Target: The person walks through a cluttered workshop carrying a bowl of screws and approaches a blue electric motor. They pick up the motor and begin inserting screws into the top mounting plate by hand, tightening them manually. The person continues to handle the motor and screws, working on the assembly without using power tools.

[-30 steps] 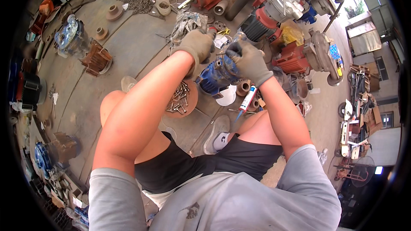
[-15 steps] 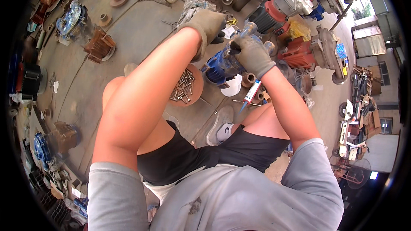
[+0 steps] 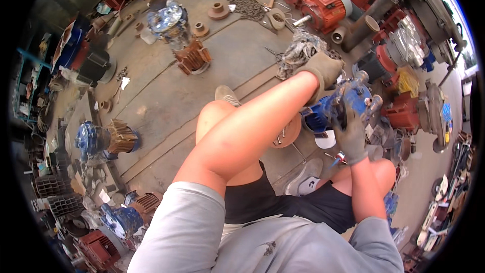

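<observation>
A blue geared motor [image 3: 316, 117] with paint-smeared fittings stands on the floor between my feet, to the right of centre. My right hand [image 3: 352, 136], in a grey-brown work glove, is closed against the near side of its housing. My left hand [image 3: 326, 71], gloved alike, is at the motor's far left edge; its fingers are hidden behind the back of the glove. Under my left forearm sits a tan round bowl [image 3: 292, 132] with bolts, mostly covered by the arm. Beside my right wrist shows part of a sealant tube [image 3: 337, 160] with a blue nozzle.
Crumpled grey plastic [image 3: 300, 53] lies beyond my left hand. Red motors [image 3: 326, 10] stand at the back, others [image 3: 404, 111] at the right. More blue-and-brown motors [image 3: 121, 139] stand on the left. A chain heap [image 3: 245, 5] and flanged metal parts [image 3: 218, 11] lie on the floor.
My view has swung left, so the scene sits farther right. My right hand has shifted from the motor's top to its near side. My left hand stays close to the motor.
</observation>
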`<state>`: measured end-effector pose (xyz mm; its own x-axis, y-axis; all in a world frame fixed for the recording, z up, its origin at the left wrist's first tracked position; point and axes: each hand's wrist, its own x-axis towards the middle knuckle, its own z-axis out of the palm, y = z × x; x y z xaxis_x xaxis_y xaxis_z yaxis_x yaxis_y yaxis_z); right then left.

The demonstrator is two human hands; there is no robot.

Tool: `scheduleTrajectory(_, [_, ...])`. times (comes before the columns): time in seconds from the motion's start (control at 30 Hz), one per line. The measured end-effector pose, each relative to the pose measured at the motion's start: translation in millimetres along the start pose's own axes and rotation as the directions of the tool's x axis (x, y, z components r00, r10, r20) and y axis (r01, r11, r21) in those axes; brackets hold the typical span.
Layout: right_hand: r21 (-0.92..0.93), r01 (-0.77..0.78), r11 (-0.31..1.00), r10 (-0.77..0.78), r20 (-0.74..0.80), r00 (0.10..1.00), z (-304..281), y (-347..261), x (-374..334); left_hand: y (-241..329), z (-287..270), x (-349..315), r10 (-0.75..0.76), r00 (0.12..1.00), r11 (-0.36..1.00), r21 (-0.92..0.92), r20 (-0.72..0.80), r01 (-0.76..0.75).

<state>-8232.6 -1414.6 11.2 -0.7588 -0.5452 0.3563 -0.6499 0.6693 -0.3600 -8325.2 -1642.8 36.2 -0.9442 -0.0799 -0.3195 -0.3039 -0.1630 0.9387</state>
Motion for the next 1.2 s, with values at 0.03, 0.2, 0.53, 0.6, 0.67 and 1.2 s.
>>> scheduleTrajectory(0.03, [0.034, 0.01, 0.999, -0.009, -0.019, 1.0, 4, -6, -11, 3, 0, -4, 0.044, 0.999, 0.997, 0.061, 0.021, -0.045])
scheduleTrajectory(0.2, [0.309, -0.212, 0.927, 0.117, 0.301, 0.946, 30, -38, -51, 22, -2, -25, 0.116, 0.99, 0.956, 0.262, 0.077, -0.132])
scheduleTrajectory(0.53, [0.347, -0.076, 0.935, -0.082, 0.42, 0.904, 79, -60, -51, 68, -43, -69, 0.095, 0.992, 0.767, -0.629, -0.082, -0.126])
scheduleTrajectory(0.6, [0.319, -0.066, 0.945, -0.084, 0.434, 0.897, 80, -56, -52, 91, -68, -107, 0.121, 0.99, 0.67, -0.731, -0.066, -0.131])
scheduleTrajectory(0.67, [0.318, -0.06, 0.946, -0.098, 0.458, 0.883, 78, -60, -51, 106, -96, -160, 0.245, 0.969, 0.749, -0.627, -0.04, -0.215])
scheduleTrajectory(1.2, [0.177, -0.246, 0.953, 0.03, 0.752, 0.658, 163, -46, -50, -163, -496, -205, -0.363, 0.7, 0.688, -0.683, -0.615, -0.243])
